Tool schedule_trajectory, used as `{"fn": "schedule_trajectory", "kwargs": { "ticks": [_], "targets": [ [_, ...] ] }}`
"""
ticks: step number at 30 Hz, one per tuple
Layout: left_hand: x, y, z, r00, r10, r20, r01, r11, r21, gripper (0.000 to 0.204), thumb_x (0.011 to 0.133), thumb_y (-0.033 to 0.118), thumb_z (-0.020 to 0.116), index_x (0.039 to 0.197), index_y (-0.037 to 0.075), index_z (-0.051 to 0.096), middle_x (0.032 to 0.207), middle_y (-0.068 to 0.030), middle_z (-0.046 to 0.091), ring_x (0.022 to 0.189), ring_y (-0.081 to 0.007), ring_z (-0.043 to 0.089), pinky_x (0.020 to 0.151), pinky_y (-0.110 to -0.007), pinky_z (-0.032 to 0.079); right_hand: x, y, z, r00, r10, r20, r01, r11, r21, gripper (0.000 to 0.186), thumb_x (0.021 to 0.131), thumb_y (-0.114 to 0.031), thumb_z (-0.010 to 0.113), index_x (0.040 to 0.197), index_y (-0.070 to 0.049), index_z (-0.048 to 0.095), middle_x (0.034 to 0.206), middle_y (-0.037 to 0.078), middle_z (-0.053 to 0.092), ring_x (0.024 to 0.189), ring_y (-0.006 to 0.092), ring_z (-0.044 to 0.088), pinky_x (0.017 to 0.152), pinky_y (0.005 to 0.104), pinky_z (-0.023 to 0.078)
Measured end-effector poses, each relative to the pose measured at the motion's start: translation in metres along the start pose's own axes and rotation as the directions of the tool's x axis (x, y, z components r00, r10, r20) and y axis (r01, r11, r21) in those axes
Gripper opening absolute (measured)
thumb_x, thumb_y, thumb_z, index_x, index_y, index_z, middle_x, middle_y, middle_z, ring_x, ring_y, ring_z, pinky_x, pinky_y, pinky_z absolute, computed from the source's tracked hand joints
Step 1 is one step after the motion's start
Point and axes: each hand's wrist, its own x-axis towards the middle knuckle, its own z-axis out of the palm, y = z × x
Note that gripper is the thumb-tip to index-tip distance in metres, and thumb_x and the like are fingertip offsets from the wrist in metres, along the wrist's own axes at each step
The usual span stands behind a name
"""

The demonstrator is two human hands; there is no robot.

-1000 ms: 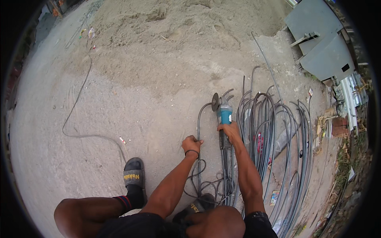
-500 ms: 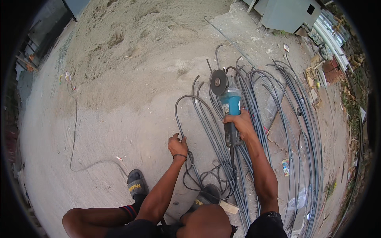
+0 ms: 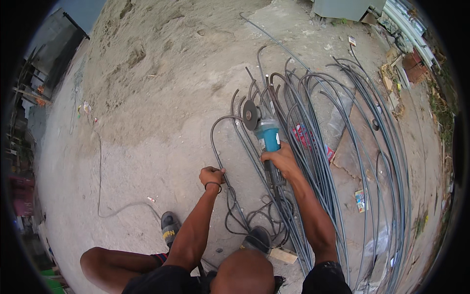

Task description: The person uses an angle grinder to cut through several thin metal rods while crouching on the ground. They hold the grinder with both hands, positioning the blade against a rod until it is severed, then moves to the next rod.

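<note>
My right hand (image 3: 281, 160) grips the body of a teal angle grinder (image 3: 267, 135). Its grey cutting disc (image 3: 251, 114) points away from me, over the hooked ends of long grey steel rods (image 3: 313, 112) lying on the ground. My left hand (image 3: 212, 175) is closed around one bent rod (image 3: 219, 147), just left of the grinder. A black band sits on my left wrist. My knees and sandalled feet (image 3: 169, 228) show at the lower edge.
Sandy concrete ground (image 3: 147, 127) spreads to the left, crossed by a thin cable (image 3: 100, 166). A tangled black power cord (image 3: 249, 215) lies by my feet. Litter and wrappers (image 3: 361, 200) lie among the rods. A grey metal box (image 3: 342, 7) stands at the top.
The view has swung, so the rods and grinder sit more to the centre and look larger. My right hand still holds the grinder; my left hand stays on the bent rod.
</note>
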Motion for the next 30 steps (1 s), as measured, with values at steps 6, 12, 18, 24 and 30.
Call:
{"fn": "schedule_trajectory", "kwargs": {
  "ticks": [6, 12, 18, 24, 30],
  "targets": [
    [0.0, 0.004, -0.001, 0.999, -0.04, -0.017, 0.04, 0.999, -0.012, 0.019, 0.078, 0.005, 0.083, 0.076, -0.008, 0.069, 0.067, -0.0163, 0.069, 0.053, -0.0217, 0.069, 0.047, -0.035, 0.059, 0.028, -0.012, 0.026, 1.0, 0.01, 0.004, -0.009, 0.99, -0.143, 0.033, 0.057, -0.012, 0.08, 0.085, 0.0, 0.068, 0.08, 0.01, 0.068, 0.073, 0.0232, 0.064, 0.069, 0.035, 0.05],
    [-0.003, 0.005, -0.001, 1.0, 0.0, 0.01, 0.001, 1.0, -0.017, 0.021, 0.078, 0.008, 0.084, 0.075, -0.006, 0.07, 0.066, -0.015, 0.07, 0.052, -0.0214, 0.069, 0.047, -0.034, 0.058, 0.077, 0.008, 0.043, 0.996, -0.076, 0.056, 0.091, 0.917, -0.387, 0.042, 0.055, -0.023, 0.08, 0.087, 0.002, 0.069, 0.084, 0.017, 0.07, 0.08, 0.0312, 0.068, 0.072, 0.0393, 0.051],
    [-0.002, 0.005, -0.013, 0.998, -0.064, 0.016, 0.065, 0.998, -0.018, 0.02, 0.077, 0.008, 0.085, 0.072, -0.005, 0.071, 0.065, -0.015, 0.07, 0.048, -0.0212, 0.068, 0.048, -0.033, 0.056, 0.073, -0.009, 0.08, 0.999, 0.007, 0.047, 0.017, 0.87, -0.492, 0.044, 0.055, -0.019, 0.08, 0.091, 0.004, 0.068, 0.082, 0.014, 0.068, 0.073, 0.0285, 0.064, 0.068, 0.0376, 0.05],
    [0.008, -0.016, -0.006, 0.998, 0.048, -0.039, -0.044, 0.994, 0.102, 0.027, 0.077, 0.021, 0.085, 0.081, -0.004, 0.074, 0.071, -0.0183, 0.071, 0.067, -0.0304, 0.072, 0.066, -0.04, 0.057, 0.088, -0.012, 0.097, 0.995, 0.035, 0.095, 0.014, 0.88, -0.474, 0.042, 0.054, -0.017, 0.078, 0.089, 0.003, 0.067, 0.083, 0.013, 0.067, 0.073, 0.0266, 0.063, 0.067, 0.0377, 0.048],
    [-0.035, 0.029, 0.014, 0.945, 0.298, -0.135, -0.3, 0.954, 0.004, 0.047, 0.082, 0.033, 0.081, 0.106, -0.006, 0.072, 0.092, -0.0211, 0.074, 0.09, -0.0295, 0.074, 0.079, -0.037, 0.057, 0.089, -0.016, 0.092, 0.997, 0.053, 0.056, -0.017, 0.858, -0.513, 0.039, 0.055, -0.017, 0.077, 0.087, 0.003, 0.067, 0.08, 0.013, 0.067, 0.071, 0.0258, 0.062, 0.066, 0.0373, 0.048]
  ]
}}
